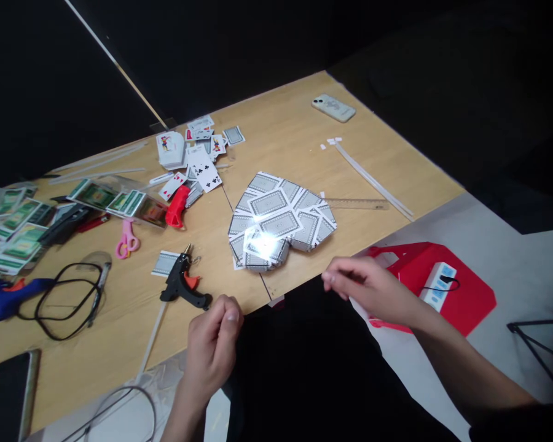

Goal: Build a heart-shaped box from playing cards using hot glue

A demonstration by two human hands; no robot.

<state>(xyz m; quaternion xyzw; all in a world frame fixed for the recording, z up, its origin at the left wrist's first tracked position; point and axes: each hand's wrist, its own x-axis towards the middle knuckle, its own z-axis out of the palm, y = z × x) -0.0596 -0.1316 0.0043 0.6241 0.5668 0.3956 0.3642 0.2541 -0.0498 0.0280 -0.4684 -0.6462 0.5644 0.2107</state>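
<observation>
Head view: heart-shaped piece covered in grey-backed playing cards lies on wooden table, near the front edge, ahead of and between the hands. Top fully carded; can't tell if hollow. Left hand curled into a fist, thumb against the index finger, nothing seen in it; just beside the black glue gun. Gun's nozzle is over a loose card, glue stick out the back. Right hand off the table edge, fingers bent inward, gap narrow; can't tell if tips meet or grip anything.

Containers: clear plastic wrap with green card packs inside, left side. More green-and-white packs piled beyond; contents can't tell. Loose card pile at the back, unboxed. Red plastic piece, bin or stool, can't tell, bears a white power strip, black plug in it.
</observation>
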